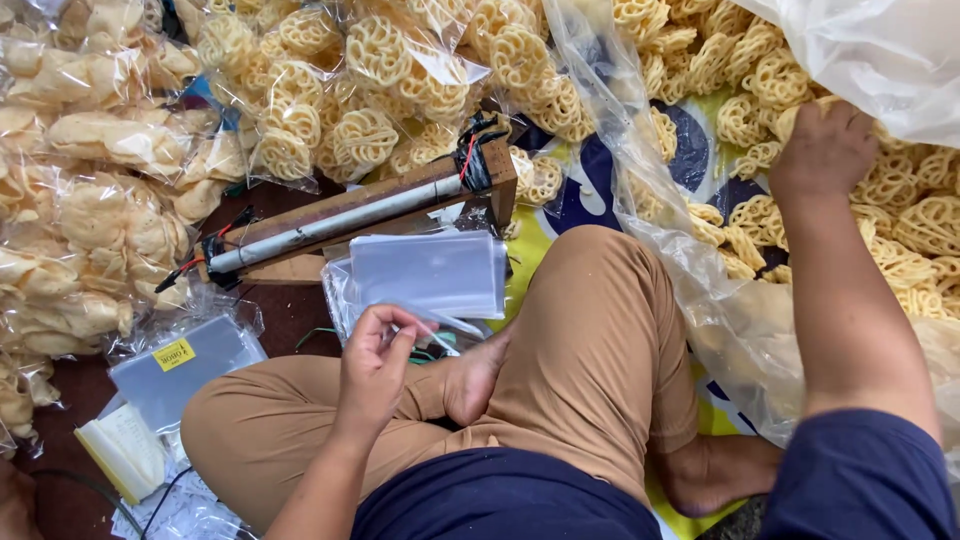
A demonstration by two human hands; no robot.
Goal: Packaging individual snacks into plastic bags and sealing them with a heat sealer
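My left hand (375, 362) hovers over my crossed legs and pinches the edge of a clear plastic bag (430, 275) from a small stack. My right hand (825, 148) reaches up to the right into a big clear sack (690, 290) of yellow lattice crackers (900, 235); its fingers are buried among the crackers and hidden. I sit cross-legged in tan trousers (590, 350) on the floor.
A wooden-framed heat sealer (360, 210) with red and black wires lies ahead of my knees. Sealed bags of lattice crackers (350, 100) and pale puffed crackers (90, 200) pile up at the back and left. Packs of empty bags (185, 365) and a notepad (125, 450) lie at lower left.
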